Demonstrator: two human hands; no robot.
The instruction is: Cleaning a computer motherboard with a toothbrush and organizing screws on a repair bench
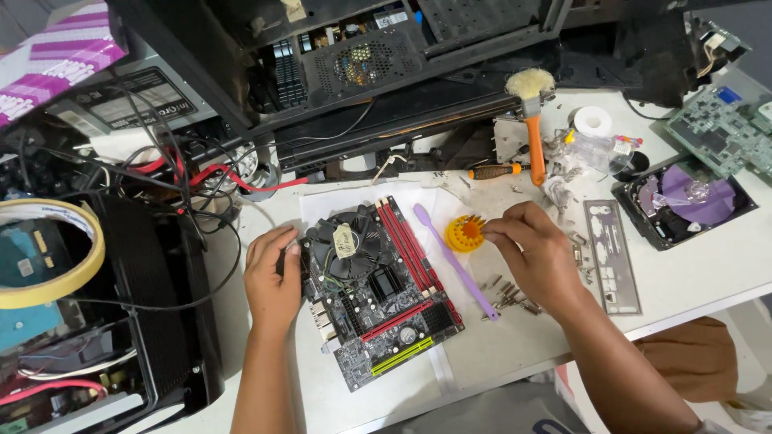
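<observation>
Nearest, the motherboard (376, 293) lies flat on a white sheet on the white table (708, 277), tilted a little, its red slots running diagonally and a black cooler fan (347, 241) at its upper left corner; the left hand (273, 277) rests palm-down against the board's left edge, fingers together and curled over that edge, thumb touching the side of the fan; it grips nothing apart from the board itself. Right of the board, a purple plastic tool (455, 261) lies diagonally on the sheet, apart from both hands; loose screws (507, 293) are scattered near its lower end, just below the right wrist. The right hand (535, 253) hovers beyond the board's right side, fingertips pinched together on the rim of a round yellow bit holder (465, 234) with orange bits standing in it; the holder sits just left of that hand, between the purple tool's head and the fingers. Right again, a grey metal port plate (611, 257) lies flat. Farther off, an orange-handled brush (532, 120) and a small orange-and-black screwdriver (494, 170) lie near an opened hard drive (683, 201); beyond them, an open black computer case (362, 64).
</observation>
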